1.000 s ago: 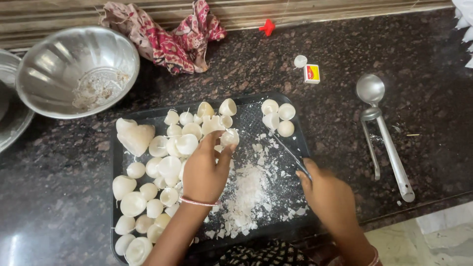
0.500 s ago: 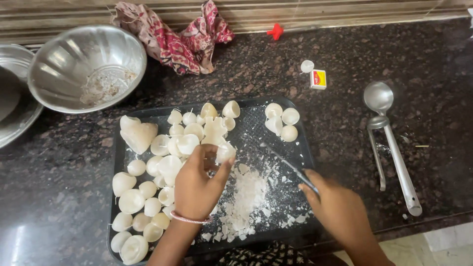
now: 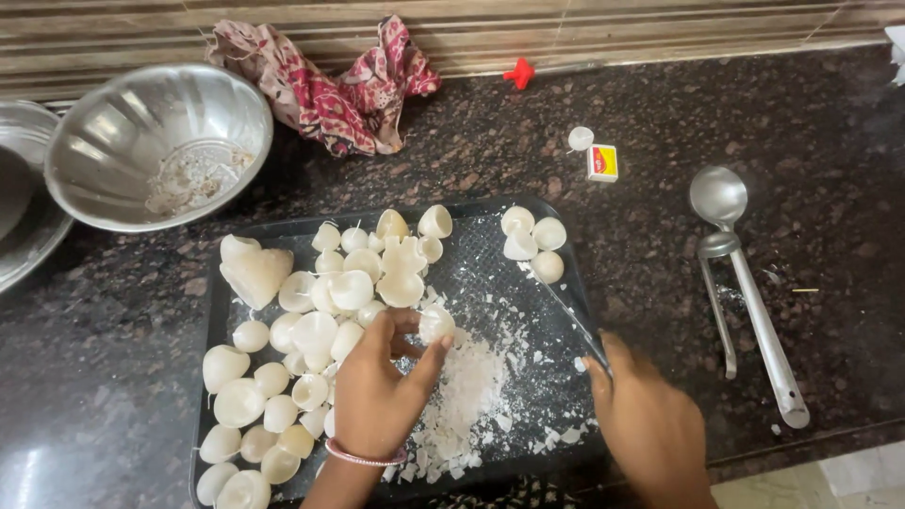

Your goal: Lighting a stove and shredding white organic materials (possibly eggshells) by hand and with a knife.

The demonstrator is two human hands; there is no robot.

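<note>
On tray (image 3: 566,273), hands (image 3: 377,396) grip shell piece (image 3: 436,322), knife (image 3: 575,316)

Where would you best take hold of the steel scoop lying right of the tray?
Probably by the long twin handles of the steel scoop, coming from above near the counter's front edge: it lies flat, bowl pointing away, handles free of the tray.

Light was bright and even, falling from above. The steel bowl (image 3: 156,141) at ten o'clock caught soft glare, and the polished bench (image 3: 660,123) gleamed at seven o'clock. Shadows stayed faint. Focus was sharp; the edges bowed slightly.
</note>
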